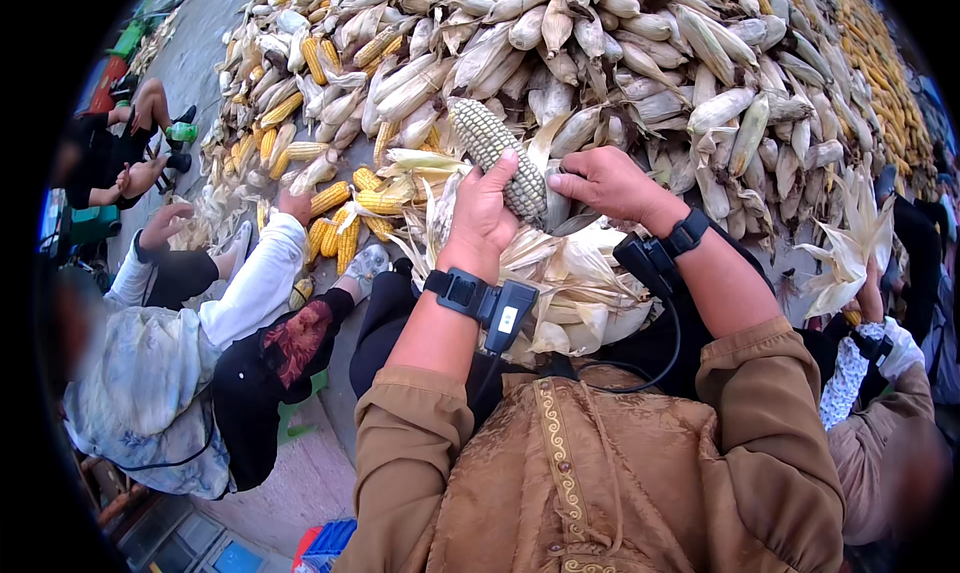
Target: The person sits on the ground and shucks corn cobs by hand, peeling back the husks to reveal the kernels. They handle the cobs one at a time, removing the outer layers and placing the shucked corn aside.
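Observation:
My left hand (pixel 484 205) is closed around the lower part of a pale corn cob (pixel 499 153), thumb along its kernels; the cob tilts up to the left. At the cob's right side my right hand (pixel 611 183) pinches a strip of dry corn husk (pixel 556 198) between thumb and fingers. The husk hangs down near the cob's base. Loose peeled husks (pixel 592 288) lie heaped just below both hands, over my lap. Each of my wrists wears a strapped black device.
A large pile of unhusked corn (pixel 637 55) rises in front. Bare yellow cobs (pixel 345 231) lie to the left on the concrete ground. One co-worker (pixel 150 385) sits at my left, another (pixel 874 423) at my right holding husks (pixel 851 243). More people sit farther left.

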Motion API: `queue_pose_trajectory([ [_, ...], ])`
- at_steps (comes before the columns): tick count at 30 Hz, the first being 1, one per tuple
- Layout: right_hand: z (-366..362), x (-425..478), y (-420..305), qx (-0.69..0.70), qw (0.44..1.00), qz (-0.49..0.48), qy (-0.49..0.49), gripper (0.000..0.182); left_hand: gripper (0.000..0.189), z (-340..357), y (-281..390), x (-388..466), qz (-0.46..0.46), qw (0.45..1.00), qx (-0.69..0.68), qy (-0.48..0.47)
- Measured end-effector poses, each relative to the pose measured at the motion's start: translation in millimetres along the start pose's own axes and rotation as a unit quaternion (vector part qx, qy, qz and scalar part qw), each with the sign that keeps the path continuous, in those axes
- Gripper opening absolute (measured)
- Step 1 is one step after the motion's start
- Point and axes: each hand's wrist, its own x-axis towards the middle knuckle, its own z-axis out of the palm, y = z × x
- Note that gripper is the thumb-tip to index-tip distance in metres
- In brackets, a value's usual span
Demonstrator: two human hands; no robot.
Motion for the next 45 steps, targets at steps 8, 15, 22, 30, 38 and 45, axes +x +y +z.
queue_pose_trajectory([
  [8, 3, -2, 12, -0.039, 0.991, 0.123, 0.040, 0.029, 0.032, -27, 23, 30, 0.051, 0.981, -0.088, 0.168],
  [15, 8, -5, -31, -0.091, 0.945, -0.130, 0.288, 0.045, 0.023, -2, 6, 26, 0.199, 0.956, 0.080, 0.198],
  [22, 44, 15, -4, 0.041, 0.970, -0.119, 0.206, 0.085, 0.025, 24, 0, 10, 0.112, 0.988, 0.046, 0.093],
  [30, 68, 16, 34, 0.161, 0.986, 0.044, -0.018, 0.047, 0.026, 9, 8, 17, 0.143, 0.985, 0.013, 0.098],
  [38, 63, 8, -8, 0.063, 0.996, 0.056, -0.042, 0.031, 0.020, 8, -7, 15, 0.126, 0.968, 0.077, 0.205],
  [45, 66, -3, -7, 0.005, 0.997, -0.030, -0.076, 0.025, 0.022, -16, 9, 21, -0.079, 0.990, 0.085, 0.082],
])
